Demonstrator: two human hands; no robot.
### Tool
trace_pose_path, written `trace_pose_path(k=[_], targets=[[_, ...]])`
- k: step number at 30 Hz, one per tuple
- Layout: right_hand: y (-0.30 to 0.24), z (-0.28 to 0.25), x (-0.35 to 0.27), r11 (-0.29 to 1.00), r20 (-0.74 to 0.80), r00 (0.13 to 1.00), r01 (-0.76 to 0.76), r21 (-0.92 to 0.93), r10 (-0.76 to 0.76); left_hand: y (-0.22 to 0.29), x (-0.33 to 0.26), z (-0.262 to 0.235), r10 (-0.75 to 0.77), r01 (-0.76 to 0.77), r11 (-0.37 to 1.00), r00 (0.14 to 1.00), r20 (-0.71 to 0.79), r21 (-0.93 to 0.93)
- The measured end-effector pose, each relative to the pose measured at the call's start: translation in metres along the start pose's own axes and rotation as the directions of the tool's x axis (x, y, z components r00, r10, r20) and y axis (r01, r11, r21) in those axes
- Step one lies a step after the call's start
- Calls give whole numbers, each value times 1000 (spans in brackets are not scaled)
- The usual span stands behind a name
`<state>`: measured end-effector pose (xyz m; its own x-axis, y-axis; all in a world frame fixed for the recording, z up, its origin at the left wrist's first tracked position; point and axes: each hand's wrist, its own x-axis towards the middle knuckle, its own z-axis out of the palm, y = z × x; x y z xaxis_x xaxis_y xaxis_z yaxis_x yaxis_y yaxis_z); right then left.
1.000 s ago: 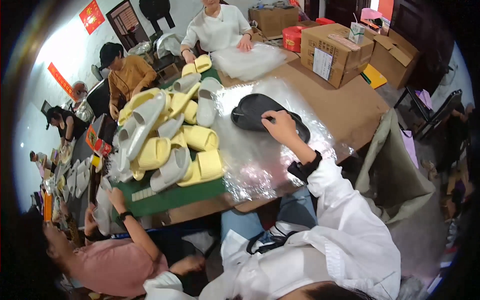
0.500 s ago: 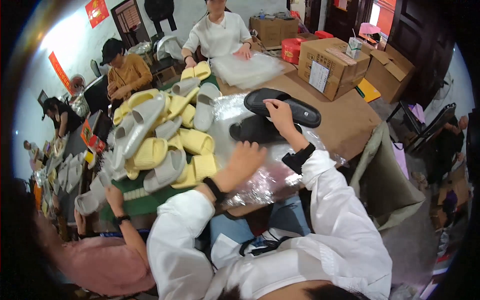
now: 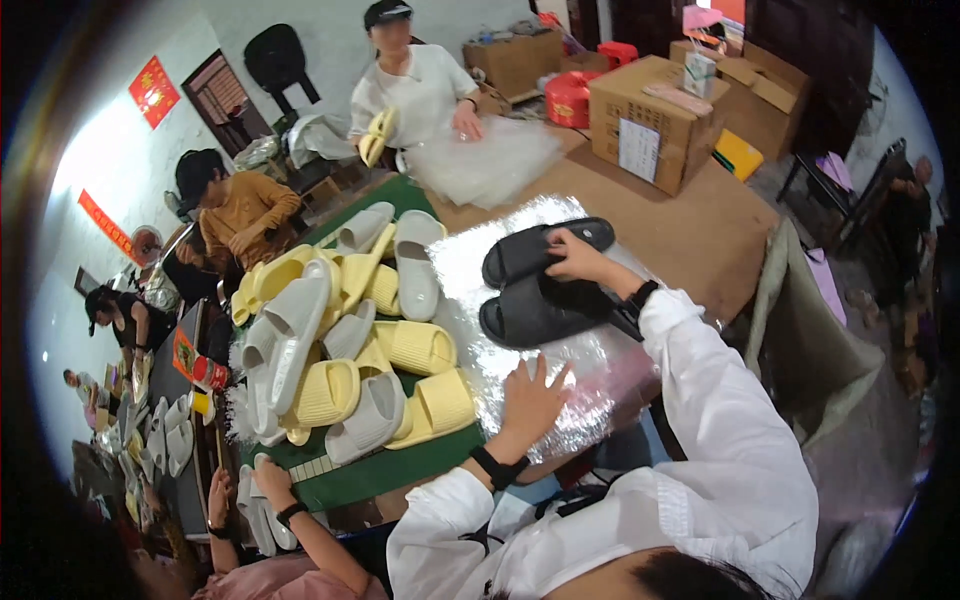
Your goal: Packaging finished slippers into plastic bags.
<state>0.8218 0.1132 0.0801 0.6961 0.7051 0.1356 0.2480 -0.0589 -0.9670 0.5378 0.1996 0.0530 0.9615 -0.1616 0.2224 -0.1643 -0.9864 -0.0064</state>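
A pair of black slippers lies side by side, the far slipper (image 3: 522,252) against the near slipper (image 3: 530,312), on a stack of clear shiny plastic bags (image 3: 470,250). My right hand (image 3: 585,256) grips the pair from above where their inner edges meet; the thumb and some fingertips are hidden. Spread out flat with nothing in it, my left hand (image 3: 535,395) rests on the bags just nearer than the slippers.
To the left is a heap of yellow slippers (image 3: 425,347) and grey slippers (image 3: 415,265) on a green mat (image 3: 400,480). A cardboard box (image 3: 650,120) stands far right. Across the table a person holds yellow slippers beside more clear plastic. Another person's hands hold grey slippers at the lower left.
My right hand has brought the black slippers together side by side. My left hand has opened out flat on the bags. The person across has lifted yellow slippers off the heap. The view has shifted.
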Motion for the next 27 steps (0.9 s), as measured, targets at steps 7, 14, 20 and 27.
trace_pose_path(k=[7,14,20,27], targets=[[-26,53,-7,496,-189,978,-122,-860,-87,-7,13,-17,3,20,995,972,236,-95],[-89,5,-81,747,-359,802,154,-647,-477,-29,30,-33,-10,101,978,901,435,-185],[-133,-27,-212,991,-397,909,132,-18,-128,-27,-10,-8,69,-50,967,995,66,-248],[-122,-31,-307,925,-353,905,-101,366,238,-16,-13,-23,80,-69,976,996,47,-204]])
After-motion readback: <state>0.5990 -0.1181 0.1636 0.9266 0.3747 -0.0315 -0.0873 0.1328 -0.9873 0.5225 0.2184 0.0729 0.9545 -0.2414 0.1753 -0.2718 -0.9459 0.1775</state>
